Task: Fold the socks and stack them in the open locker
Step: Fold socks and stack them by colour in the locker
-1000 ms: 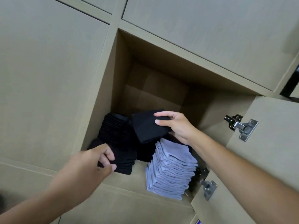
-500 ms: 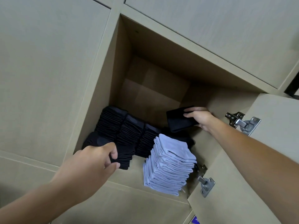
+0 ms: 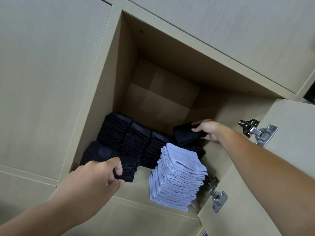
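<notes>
Head view, near to far. Lower left of the frame: the left hand (image 3: 95,178), fingers curled, grips the front edge of a low stack of black socks (image 3: 109,155) at the locker's (image 3: 122,68) front left. Lower centre: a tall stack of folded pale blue-grey socks (image 3: 179,178) stands at the locker's front, just beside the open door (image 3: 272,167), whose two metal hinges (image 3: 255,132) show at right. Middle: three rows of folded black socks (image 3: 133,135) stand side by side behind the low stack. Centre right: the right hand (image 3: 208,131) pinches a folded black sock (image 3: 187,133), thumb on top, above dark socks behind the pale stack. Upper frame: closed locker doors (image 3: 51,65) surround the compartment.
</notes>
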`<state>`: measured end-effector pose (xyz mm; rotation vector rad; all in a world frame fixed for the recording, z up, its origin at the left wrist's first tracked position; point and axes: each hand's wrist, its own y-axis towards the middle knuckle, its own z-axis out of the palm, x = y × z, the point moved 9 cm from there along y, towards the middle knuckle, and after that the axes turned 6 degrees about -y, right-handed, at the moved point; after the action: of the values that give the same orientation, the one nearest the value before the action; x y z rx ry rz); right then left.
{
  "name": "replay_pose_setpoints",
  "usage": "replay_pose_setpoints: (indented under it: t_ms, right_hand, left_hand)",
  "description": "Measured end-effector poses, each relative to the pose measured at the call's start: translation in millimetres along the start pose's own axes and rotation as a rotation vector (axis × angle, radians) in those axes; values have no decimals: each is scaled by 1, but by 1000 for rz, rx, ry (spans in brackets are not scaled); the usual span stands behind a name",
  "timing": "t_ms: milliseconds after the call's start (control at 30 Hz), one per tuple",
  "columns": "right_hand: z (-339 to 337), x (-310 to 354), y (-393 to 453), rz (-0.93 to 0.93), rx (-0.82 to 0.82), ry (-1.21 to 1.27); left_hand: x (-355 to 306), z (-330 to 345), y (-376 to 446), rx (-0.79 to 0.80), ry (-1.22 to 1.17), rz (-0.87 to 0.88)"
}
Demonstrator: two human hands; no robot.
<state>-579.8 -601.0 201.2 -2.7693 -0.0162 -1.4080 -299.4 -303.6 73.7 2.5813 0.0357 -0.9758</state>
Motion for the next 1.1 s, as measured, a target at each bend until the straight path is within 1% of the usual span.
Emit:
replay_pose_setpoints:
  t_ms: [100, 200, 500, 633, 800, 900, 967, 1033, 1100]
  right_hand:
    - [5, -5, 3, 29, 23, -9]
    - [6, -10, 8, 34, 17, -87]
    - [8, -17, 21, -83, -59, -584]
    - [14, -18, 21, -80, -47, -726]
    - [13, -12, 19, -31, -12, -943]
    - [12, -1, 17, -17, -9, -1000]
    - [17, 8, 12, -58, -12, -996]
    - [27, 9, 13, -126, 29, -1000]
    - [39, 1, 12, -150, 79, -1027]
  left_hand:
    - [2, 2, 0, 17, -2, -8]
    - [3, 2, 1, 16, 1, -4]
    - [7, 3, 2, 22, -11, -11]
    - [9, 5, 1, 38, -1, -11]
    - [13, 10, 4, 51, 10, -11]
    - [15, 14, 6, 60, 10, -15]
    - [17, 15, 7, 63, 6, -17]
    - [18, 17, 8, 72, -1, -21]
    - [18, 17, 8, 74, 2, -25]
